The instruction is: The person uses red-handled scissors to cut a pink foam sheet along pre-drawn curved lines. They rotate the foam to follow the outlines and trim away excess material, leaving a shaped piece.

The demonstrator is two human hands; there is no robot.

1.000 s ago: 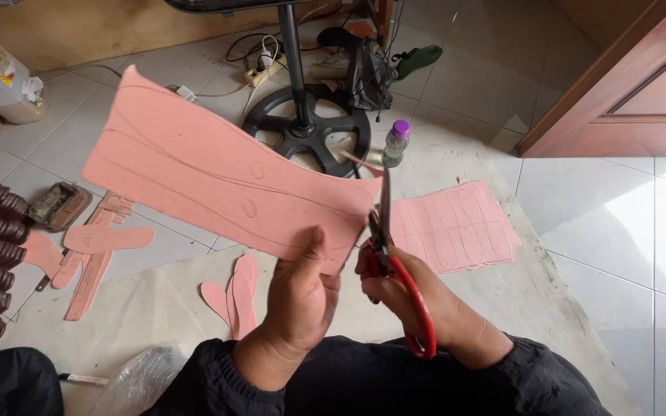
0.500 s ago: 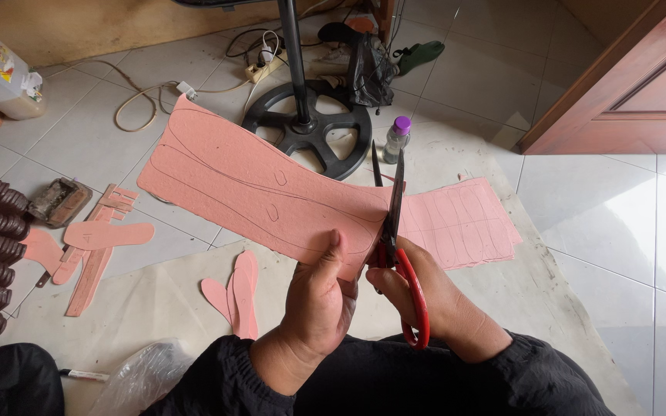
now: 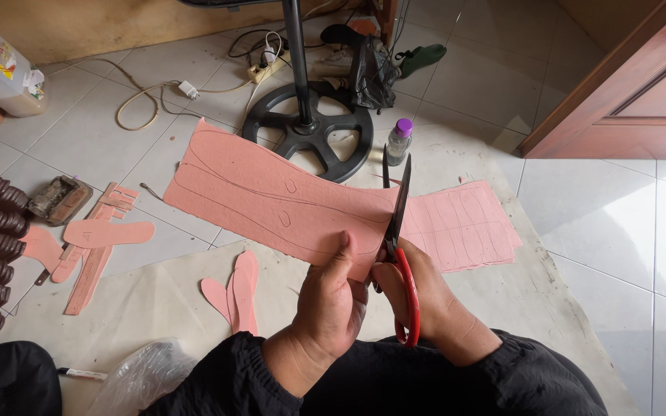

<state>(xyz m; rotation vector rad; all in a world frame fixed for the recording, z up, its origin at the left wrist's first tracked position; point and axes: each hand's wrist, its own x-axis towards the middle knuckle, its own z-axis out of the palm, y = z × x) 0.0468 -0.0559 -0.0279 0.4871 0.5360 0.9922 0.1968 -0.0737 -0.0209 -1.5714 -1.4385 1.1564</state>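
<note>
Your left hand (image 3: 331, 302) pinches the near edge of the pink pencil-marked foam sheet (image 3: 271, 202), right hand (image 3: 418, 300) gripping red-handled scissors (image 3: 398, 246), blades spread over the sheet's right end

In my left hand (image 3: 333, 304) the pink sheet (image 3: 271, 200) looks like matt, slightly fibrous board, my right hand (image 3: 425, 304) grips scissors (image 3: 400, 246) with dark steel blades and glossy red plastic handles, and beyond the sheet sit glazed, shiny floor tiles (image 3: 603, 216) and a black fan base (image 3: 307, 127).
</note>
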